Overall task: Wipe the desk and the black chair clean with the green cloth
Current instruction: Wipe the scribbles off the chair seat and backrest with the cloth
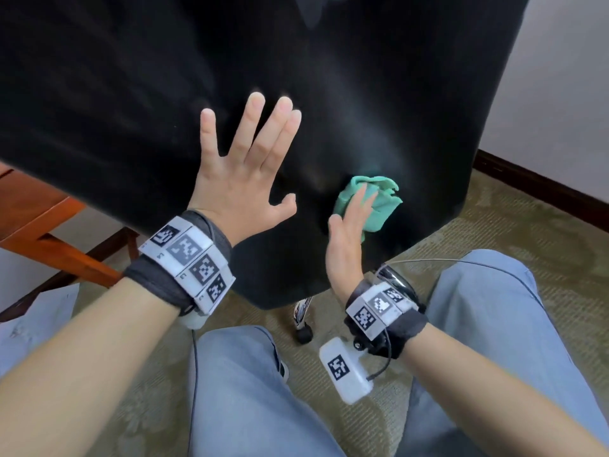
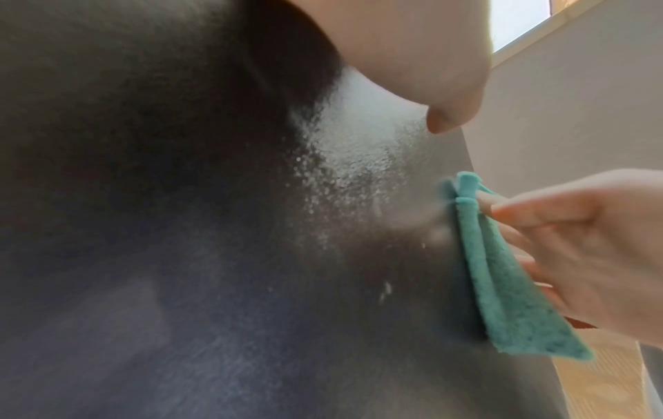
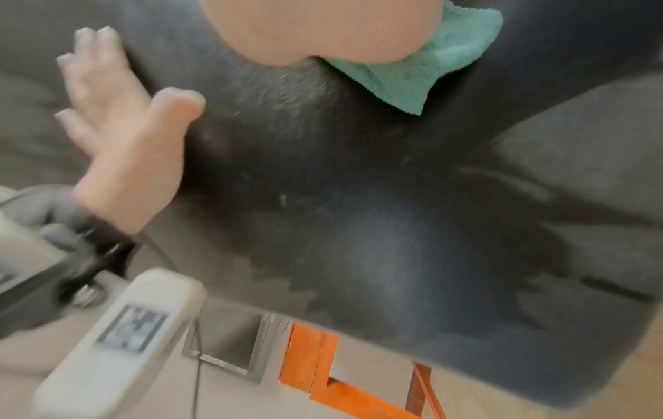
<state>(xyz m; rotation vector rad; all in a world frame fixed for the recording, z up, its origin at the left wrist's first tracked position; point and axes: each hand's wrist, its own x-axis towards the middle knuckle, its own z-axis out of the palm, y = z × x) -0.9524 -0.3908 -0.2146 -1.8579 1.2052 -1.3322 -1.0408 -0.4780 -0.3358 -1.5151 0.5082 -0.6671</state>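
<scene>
The black chair's back (image 1: pixel 329 94) fills the upper head view, tilted toward me. My left hand (image 1: pixel 244 169) lies flat on it, fingers straight and spread. My right hand (image 1: pixel 351 225) presses the crumpled green cloth (image 1: pixel 379 202) against the lower part of the chair back with straight fingers. The left wrist view shows the cloth (image 2: pixel 502 283) folded between the right hand (image 2: pixel 581 249) and the chair (image 2: pixel 179 226). In the right wrist view the cloth (image 3: pixel 430 65) sticks out from under my palm, and the left hand (image 3: pixel 118 136) rests on the chair (image 3: pixel 358 212).
A brown wooden desk (image 1: pixel 36 209) stands at the left behind the chair. The chair's chrome leg with a castor (image 1: pixel 303 321) is on the patterned carpet (image 1: pixel 527 232). My jeans-clad knees (image 1: pixel 237 390) are below. A white wall with a dark skirting board (image 1: pixel 543 179) runs at the right.
</scene>
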